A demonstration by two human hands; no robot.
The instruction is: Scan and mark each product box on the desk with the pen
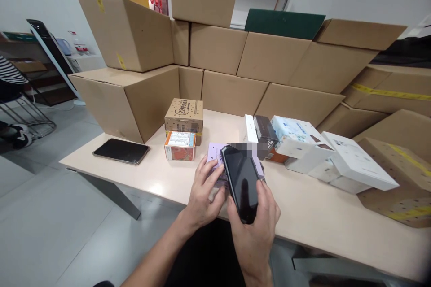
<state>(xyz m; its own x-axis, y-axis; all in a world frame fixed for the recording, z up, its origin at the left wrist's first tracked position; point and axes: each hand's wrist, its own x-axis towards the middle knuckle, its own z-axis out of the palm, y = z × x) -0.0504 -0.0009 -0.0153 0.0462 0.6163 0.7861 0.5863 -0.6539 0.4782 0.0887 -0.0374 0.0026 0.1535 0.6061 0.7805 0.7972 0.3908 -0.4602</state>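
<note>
My right hand [257,224] grips a black smartphone [240,184] by its lower end, thumb on the left edge and fingers on the right. The phone is tilted, dark screen towards me, above a light purple box [213,151] that it largely covers. With fingers over its top and thumb at the near side, my left hand [207,193] holds that box on its left part, close to the phone's left edge. A small orange-and-white box [180,146] stands left of the purple one, in front of a brown printed carton [184,114].
Another smartphone [121,150] lies flat at the table's left end. Several small boxes, including a white box [360,159], line the right side of the table [161,179]. Stacked cardboard boxes [232,92] wall off the back. A person's shoe [22,136] shows at far left.
</note>
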